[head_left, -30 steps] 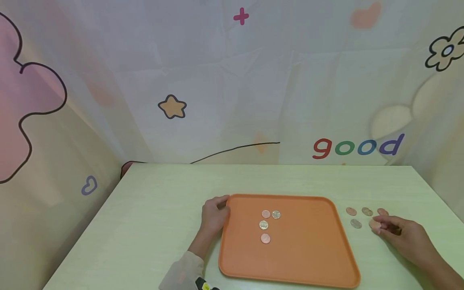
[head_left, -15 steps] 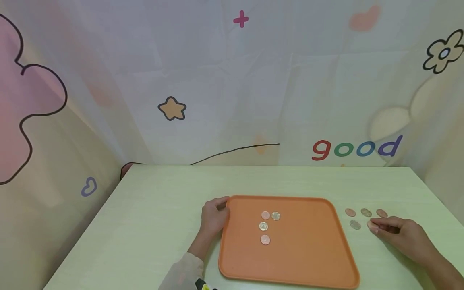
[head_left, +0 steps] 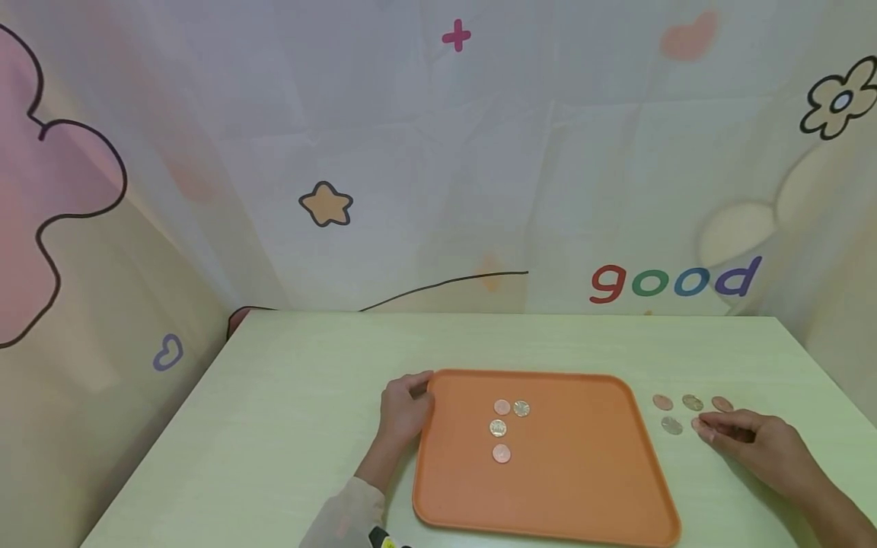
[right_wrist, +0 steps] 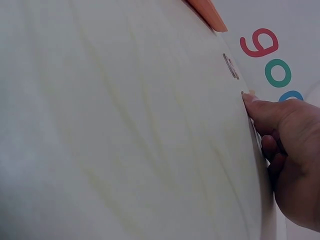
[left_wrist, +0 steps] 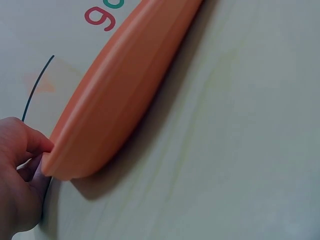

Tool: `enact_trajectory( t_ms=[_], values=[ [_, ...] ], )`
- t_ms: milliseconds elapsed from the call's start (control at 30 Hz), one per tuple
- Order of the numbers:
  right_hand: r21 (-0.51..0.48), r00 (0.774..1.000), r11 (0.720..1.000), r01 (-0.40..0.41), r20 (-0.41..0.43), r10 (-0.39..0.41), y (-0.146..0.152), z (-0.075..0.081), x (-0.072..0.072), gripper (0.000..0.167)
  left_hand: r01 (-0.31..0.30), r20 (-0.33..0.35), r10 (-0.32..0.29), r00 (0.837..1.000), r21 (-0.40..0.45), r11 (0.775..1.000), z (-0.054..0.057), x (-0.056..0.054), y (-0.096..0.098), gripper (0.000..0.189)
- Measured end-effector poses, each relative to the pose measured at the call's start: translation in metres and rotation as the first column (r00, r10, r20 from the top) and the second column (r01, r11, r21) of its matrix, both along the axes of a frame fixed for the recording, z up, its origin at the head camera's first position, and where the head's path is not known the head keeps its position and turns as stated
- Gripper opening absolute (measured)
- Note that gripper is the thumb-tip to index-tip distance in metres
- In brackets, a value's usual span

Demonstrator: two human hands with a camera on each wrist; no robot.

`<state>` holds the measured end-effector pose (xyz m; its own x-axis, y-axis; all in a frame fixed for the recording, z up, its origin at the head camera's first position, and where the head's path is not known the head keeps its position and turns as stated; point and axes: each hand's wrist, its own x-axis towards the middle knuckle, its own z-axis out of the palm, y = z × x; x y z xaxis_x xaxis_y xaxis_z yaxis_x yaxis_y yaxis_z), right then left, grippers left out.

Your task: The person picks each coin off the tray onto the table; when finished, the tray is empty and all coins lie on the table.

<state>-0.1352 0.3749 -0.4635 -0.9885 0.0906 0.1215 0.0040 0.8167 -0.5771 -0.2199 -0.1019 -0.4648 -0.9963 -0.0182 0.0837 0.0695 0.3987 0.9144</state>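
Observation:
My left hand (head_left: 406,407) pinches the upper left rim of an orange tray (head_left: 582,472); the left wrist view shows thumb and fingers on the tray's edge (left_wrist: 110,100). Several coins lie on the tray, among them a coppery coin (head_left: 502,454) and a silvery coin (head_left: 521,409). Right of the tray, my right hand (head_left: 770,449) pinches a coppery coin (head_left: 696,424) between thumb and fingers, low at the table; most of it is hidden. Close by lie a silver coin (head_left: 671,425), a brownish coin (head_left: 692,402) and two coppery coins, one left (head_left: 662,402) and one right (head_left: 722,403).
The pale table (head_left: 308,365) runs back to a printed curtain (head_left: 425,152) with the word "good" (head_left: 674,281). A black strap with a yellow mark (head_left: 382,537) shows at the left sleeve (head_left: 349,510).
My right hand has shifted slightly left with its coin, nearer the silver coin. The left hand and the tray keep their places, as do the other coins.

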Motion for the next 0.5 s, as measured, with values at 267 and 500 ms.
enact_trajectory(
  t_ms=[267, 500],
  values=[
    [-0.008, 1.000, 1.000, -0.006, -0.014, 0.005, -0.0015, -0.0017, 0.0007, 0.036, -0.006, -0.011, 0.006, 1.000, 0.001, 1.000, -0.0011, -0.0008, -0.0010, 0.042],
    [0.026, 1.000, 1.000, 0.016, -0.018, -0.015, -0.0023, -0.0009, 0.0025, 0.042, 0.014, -0.011, -0.014, 1.000, -0.005, 1.000, -0.0007, -0.0004, -0.0020, 0.043]
  ],
)
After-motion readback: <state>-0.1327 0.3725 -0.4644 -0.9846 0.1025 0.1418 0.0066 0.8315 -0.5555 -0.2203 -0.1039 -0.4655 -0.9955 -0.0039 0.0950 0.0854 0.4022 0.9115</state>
